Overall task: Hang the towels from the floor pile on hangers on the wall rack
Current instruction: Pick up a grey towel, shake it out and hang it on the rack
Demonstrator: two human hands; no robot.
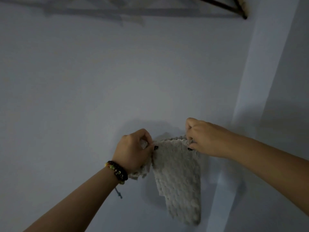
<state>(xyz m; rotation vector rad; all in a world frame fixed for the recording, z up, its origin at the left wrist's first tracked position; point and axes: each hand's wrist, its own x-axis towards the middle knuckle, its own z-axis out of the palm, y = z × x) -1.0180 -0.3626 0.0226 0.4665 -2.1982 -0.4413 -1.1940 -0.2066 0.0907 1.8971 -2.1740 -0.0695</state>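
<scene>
Now both hands, left hand (pixel 133 148) and right hand (pixel 203 138), are pinching the soft, limp grey knobbly towel (pixel 178 178) at its top corners, probably the surest hold

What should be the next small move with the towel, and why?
Probably raise the towel toward the rack. The left hand and right hand pinch its top edge, it hangs free against the wall, and the rack is far above. No hanger is clearly visible.
</scene>
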